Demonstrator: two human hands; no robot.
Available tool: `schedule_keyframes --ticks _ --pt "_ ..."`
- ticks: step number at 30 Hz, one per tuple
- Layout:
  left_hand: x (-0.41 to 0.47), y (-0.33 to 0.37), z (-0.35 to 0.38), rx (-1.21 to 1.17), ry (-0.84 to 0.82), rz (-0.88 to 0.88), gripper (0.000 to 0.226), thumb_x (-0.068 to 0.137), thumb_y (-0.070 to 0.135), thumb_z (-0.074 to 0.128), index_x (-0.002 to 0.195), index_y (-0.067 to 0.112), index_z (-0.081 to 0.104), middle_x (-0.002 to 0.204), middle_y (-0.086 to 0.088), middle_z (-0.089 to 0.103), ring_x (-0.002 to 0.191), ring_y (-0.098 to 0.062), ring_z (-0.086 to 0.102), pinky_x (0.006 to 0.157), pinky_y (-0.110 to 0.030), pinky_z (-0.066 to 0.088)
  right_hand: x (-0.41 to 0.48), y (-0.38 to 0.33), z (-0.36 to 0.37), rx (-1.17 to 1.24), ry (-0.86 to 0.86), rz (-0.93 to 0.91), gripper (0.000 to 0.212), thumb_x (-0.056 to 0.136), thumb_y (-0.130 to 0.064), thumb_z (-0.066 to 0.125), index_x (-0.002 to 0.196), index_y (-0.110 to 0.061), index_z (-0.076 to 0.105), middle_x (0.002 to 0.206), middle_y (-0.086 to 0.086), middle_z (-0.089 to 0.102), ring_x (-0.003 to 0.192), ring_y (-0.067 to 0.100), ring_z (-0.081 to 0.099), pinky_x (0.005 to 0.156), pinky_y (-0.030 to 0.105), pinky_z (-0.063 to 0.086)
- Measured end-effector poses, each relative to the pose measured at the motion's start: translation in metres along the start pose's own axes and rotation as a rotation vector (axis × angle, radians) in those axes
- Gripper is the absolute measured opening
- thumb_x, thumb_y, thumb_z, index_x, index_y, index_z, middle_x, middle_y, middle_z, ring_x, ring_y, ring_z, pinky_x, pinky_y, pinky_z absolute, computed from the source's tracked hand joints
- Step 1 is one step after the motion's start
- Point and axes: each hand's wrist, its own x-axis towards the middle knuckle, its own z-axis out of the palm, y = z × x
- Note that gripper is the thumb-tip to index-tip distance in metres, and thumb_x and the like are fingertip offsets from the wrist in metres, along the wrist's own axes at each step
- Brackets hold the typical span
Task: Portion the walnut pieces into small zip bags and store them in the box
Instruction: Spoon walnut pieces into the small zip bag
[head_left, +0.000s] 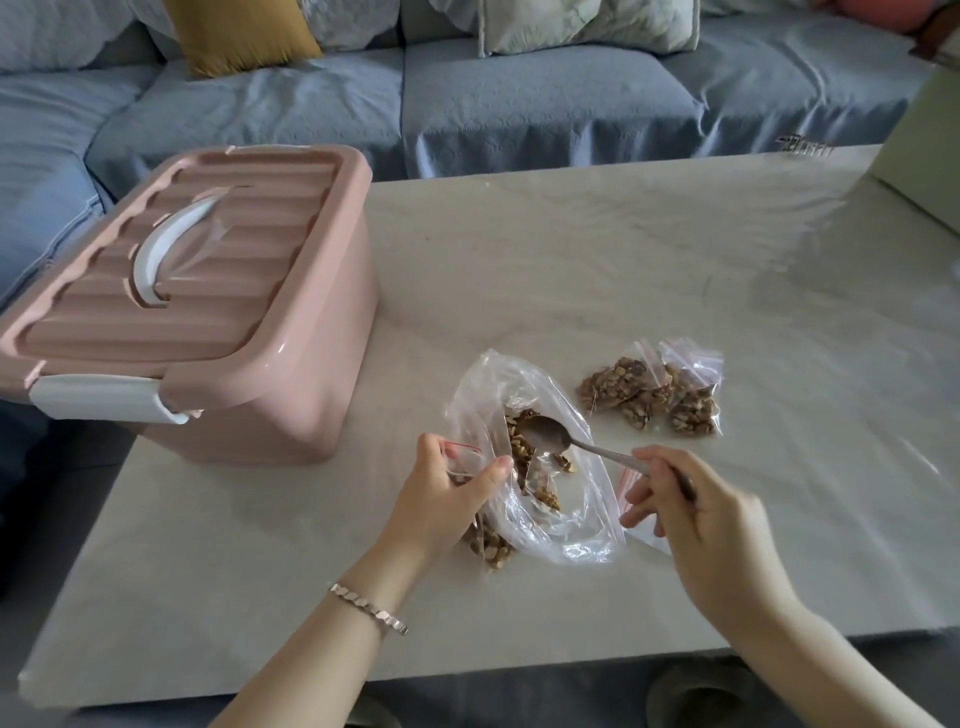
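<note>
One box (270, 384), one spoon (550, 434), one large walnut bag (571, 519), at least two filled zip bags (654, 395)

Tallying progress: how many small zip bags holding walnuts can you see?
4. Three filled bags overlap in a pile right of the large bag. The fourth bag is held by the left hand. The pile may hide more.
</note>
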Motion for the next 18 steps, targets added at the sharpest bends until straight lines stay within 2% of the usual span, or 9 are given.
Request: schedule_keyframes --ticks 2,3,5,7,9,11,15,18 --pt "0.002 0.003 0.001 0.008 -0.01 0.004 0.038 0.08 0.043 0.066 0.098 0.02 0.041 0.091 0.014 0.051 0.082 0.006 0.05 0.069 -0.01 0.043 -0.001 0.007 0.009 -0.049 0.0 0.0 0.023 0.096 -0.03 0.043 0.104 -0.018 0.061 0.068 -0.016 0.062 0.07 -0.001 0.064 0.062 0.014 0.049" --pt "0.003 0.004 0.002 0.012 -0.009 0.011 0.039 0.081 0.042 0.066 0.099 0.019 0.041 0.09 0.016 0.05 0.081 0.007 0.049 0.064 -0.006 0.04 -0.002 0.011 0.013 -0.071 -0.008 0.007 0.023 0.096 -0.028 0.044 0.106 -0.017 0.061 0.067 -0.016 0.061 0.073 0.0 0.063 0.063 0.015 0.048" --pt "0.004 0.005 0.003 0.03 -0.025 0.022 0.038 0.081 0.043 0.065 0.099 0.021 0.04 0.09 0.018 0.048 0.081 0.008 0.048 0.062 -0.008 0.038 -0.005 0.015 0.02 -0.083 -0.039 0.054 0.019 0.095 -0.017 0.045 0.106 -0.021 0.06 0.064 -0.015 0.061 0.075 0.003 0.062 0.064 0.016 0.048" --pt "0.004 0.005 0.004 0.061 -0.058 0.029 0.034 0.081 0.045 0.064 0.095 0.026 0.039 0.091 0.018 0.046 0.082 0.007 0.048 0.062 -0.011 0.035 -0.013 0.013 0.025 -0.048 -0.064 0.087 0.022 0.094 -0.011 0.044 0.1 -0.029 0.056 0.063 -0.012 0.061 0.07 0.004 0.063 0.061 0.014 0.046" --pt "0.004 0.004 0.005 0.08 -0.068 0.031 0.032 0.081 0.045 0.064 0.091 0.03 0.038 0.092 0.018 0.046 0.082 0.006 0.048 0.061 -0.011 0.034 -0.019 0.009 0.029 0.082 -0.051 0.197 0.027 0.095 -0.009 0.041 0.091 -0.031 0.055 0.062 -0.004 0.063 0.06 0.007 0.064 0.055 0.013 0.044" --pt "0.004 0.003 0.005 0.068 -0.057 0.032 0.034 0.08 0.044 0.065 0.093 0.027 0.039 0.092 0.016 0.049 0.083 0.007 0.049 0.062 -0.009 0.036 -0.02 0.007 0.032 0.273 -0.006 0.368 0.027 0.097 -0.008 0.038 0.09 -0.025 0.059 0.061 0.005 0.065 0.054 0.012 0.064 0.048 0.017 0.043" --pt "0.003 0.003 0.004 0.048 -0.055 0.026 0.035 0.08 0.042 0.066 0.096 0.023 0.041 0.09 0.014 0.049 0.081 0.006 0.049 0.062 -0.003 0.038 -0.012 0.005 0.03 0.588 0.044 0.655 0.026 0.098 -0.006 0.035 0.09 -0.005 0.059 0.054 0.008 0.064 0.048 0.021 0.064 0.041 0.018 0.042" --pt "0.003 0.001 0.002 0.044 -0.062 0.021 0.033 0.079 0.044 0.065 0.091 0.028 0.039 0.094 0.015 0.05 0.086 0.006 0.049 0.065 -0.009 0.036 -0.008 0.003 0.023 0.723 0.058 0.79 0.024 0.098 -0.007 0.037 0.09 -0.001 0.06 0.055 0.01 0.065 0.047 0.018 0.064 0.042 0.017 0.044"
